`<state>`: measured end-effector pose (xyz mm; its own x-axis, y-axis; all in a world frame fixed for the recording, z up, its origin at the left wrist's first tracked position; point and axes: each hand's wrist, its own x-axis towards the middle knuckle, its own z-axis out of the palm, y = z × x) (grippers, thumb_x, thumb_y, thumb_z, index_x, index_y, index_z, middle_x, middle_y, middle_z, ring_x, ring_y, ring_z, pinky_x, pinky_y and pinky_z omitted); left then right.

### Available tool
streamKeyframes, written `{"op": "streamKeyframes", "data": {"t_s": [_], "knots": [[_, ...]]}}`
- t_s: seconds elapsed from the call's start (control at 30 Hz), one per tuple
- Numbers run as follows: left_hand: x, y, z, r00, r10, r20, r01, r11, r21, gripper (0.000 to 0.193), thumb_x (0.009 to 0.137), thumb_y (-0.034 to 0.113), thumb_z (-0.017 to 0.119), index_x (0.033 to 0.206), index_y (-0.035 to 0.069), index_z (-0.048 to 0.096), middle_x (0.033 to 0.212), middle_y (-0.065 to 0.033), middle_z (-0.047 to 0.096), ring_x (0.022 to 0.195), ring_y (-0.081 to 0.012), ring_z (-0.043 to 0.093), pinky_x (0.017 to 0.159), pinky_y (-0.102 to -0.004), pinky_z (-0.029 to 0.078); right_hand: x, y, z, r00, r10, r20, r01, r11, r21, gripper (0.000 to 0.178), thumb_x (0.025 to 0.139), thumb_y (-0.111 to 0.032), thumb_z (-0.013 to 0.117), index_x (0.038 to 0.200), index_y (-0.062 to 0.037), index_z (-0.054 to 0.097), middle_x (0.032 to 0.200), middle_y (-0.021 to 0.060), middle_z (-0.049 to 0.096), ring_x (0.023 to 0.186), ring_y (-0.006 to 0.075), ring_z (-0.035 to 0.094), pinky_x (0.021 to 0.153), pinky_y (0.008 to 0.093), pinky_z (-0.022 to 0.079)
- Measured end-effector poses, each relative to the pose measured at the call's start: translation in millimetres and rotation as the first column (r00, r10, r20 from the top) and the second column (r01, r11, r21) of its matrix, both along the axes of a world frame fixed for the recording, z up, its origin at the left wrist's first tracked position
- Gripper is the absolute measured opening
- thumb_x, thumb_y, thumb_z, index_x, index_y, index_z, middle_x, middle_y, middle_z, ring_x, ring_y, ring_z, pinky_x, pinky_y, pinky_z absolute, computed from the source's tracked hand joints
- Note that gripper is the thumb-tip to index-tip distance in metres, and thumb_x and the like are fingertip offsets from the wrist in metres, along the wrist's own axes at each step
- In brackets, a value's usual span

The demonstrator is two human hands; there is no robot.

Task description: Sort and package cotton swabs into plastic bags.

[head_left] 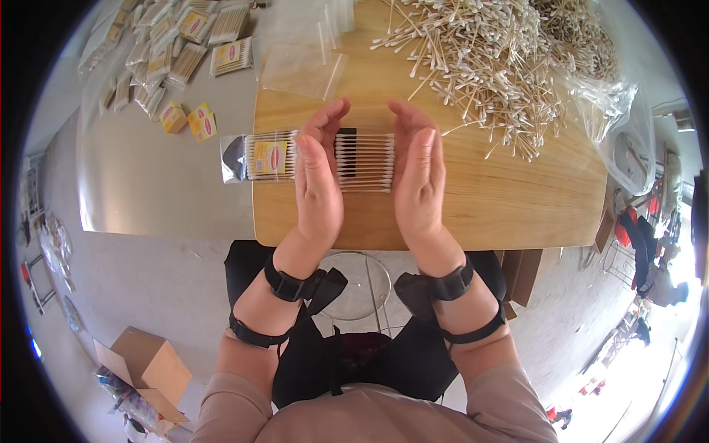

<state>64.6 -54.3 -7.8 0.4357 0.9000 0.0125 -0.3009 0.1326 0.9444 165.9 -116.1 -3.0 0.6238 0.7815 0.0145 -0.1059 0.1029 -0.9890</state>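
A neat row of cotton swabs (375,164) lies side by side on the wooden table, over a small black patch (346,148). My left hand (320,170) stands on edge at the row's left end, fingers stretched out and palm facing in. Opposite it, my right hand (420,166) is held the same way at the right end, fingers straight. Both palms are close to the swab tips; whether they touch is hard to tell. Just left of my left hand lies a clear pack of swabs (290,168) with a yellow label card (270,158), partly covered by that hand.
A large heap of loose cotton swabs (495,66) covers the far right, beside a clear plastic bag (617,111). Flat clear bags (299,70) lie at the back. Several filled packs (230,57) and stacks of yellow cards (201,122) sit on the grey surface (162,184) at left.
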Motion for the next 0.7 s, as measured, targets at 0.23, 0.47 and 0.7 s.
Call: {"op": "streamKeyframes", "data": {"t_s": [0.23, 0.47, 0.7], "knots": [[3.4, -0.3, -2.6, 0.986, -0.135, 0.101, 0.119, 0.982, 0.146, 0.064, 0.107, 0.048, 0.023, 0.141, -0.003, 0.038, 0.144, -0.0167, 0.044, 0.139, -0.0259, 0.037, 0.119, -0.0381, 0.022, 39.8, -22.8, 18.3, 0.917, 0.131, 0.377, 0.01, 0.937, -0.35, 0.049, 0.108, -0.034, 0.039, 0.099, 0.0033, 0.069, 0.093, 0.0063, 0.067, 0.087, 0.0141, 0.057, 0.078, 0.0297, 0.045], [5.3, -0.8, -6.4, 0.979, -0.189, 0.078, 0.18, 0.978, 0.109, 0.059, 0.108, 0.042, 0.02, 0.143, -0.003, 0.035, 0.147, -0.017, 0.041, 0.141, -0.0257, 0.034, 0.121, -0.0392, 0.019, 44.4, -13.7, 12.9, 0.716, 0.148, 0.682, 0.07, 0.957, -0.282, 0.031, 0.1, -0.018, 0.055, 0.077, -0.0046, 0.072, 0.07, 0.0091, 0.057, 0.068, 0.0294, 0.054, 0.064, 0.0382, 0.045], [4.1, 2.6, -9.0, 0.975, -0.193, 0.113, 0.186, 0.98, 0.067, 0.061, 0.108, 0.045, 0.021, 0.143, -0.003, 0.034, 0.149, -0.0189, 0.039, 0.142, -0.0279, 0.033, 0.12, -0.0399, 0.019, 38.2, -29.7, 20.7, 0.801, 0.314, 0.509, -0.124, 0.92, -0.372, 0.034, 0.1, -0.014, 0.052, 0.077, -0.0025, 0.074, 0.07, 0.0093, 0.06, 0.069, 0.025, 0.055, 0.067, 0.0334, 0.045]]}}
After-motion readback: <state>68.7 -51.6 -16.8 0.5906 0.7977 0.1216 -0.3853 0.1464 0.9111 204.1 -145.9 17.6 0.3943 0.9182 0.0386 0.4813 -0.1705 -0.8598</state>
